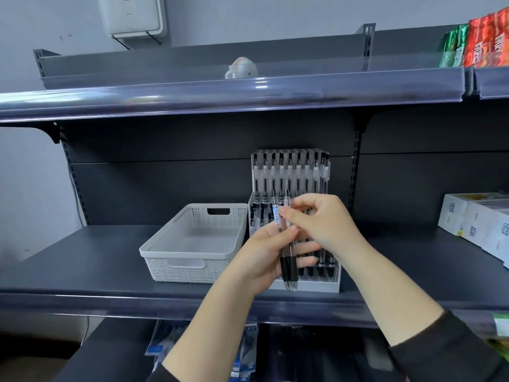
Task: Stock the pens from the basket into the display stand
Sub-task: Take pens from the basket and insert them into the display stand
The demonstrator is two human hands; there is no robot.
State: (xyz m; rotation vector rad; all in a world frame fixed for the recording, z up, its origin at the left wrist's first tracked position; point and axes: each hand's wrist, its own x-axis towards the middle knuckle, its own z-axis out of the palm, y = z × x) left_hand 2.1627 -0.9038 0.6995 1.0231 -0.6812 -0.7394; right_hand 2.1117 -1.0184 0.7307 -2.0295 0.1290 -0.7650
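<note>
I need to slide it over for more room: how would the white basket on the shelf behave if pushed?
The white basket looks empty, with perforated plastic walls, so it is probably light and would slide easily on the smooth shelf. Being low and wide, it seems unlikely to tip.

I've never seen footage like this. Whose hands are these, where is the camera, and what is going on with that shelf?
There is no machine here: a person wears one wide-angle camera on the head, so you look forward and down at their own two hands.

In front is a dark shop shelf. On it stands a white basket, which looks empty from here, and to the right of it a clear display stand with rows of pens standing in it.

The left hand grips two clear pens with black grips, tips pointing down. The right hand pinches them near their upper part, just in front of the stand, probably to pick one out and slot it in.

At the right edge lie white boxes; coloured packets sit on the shelf above.
</note>
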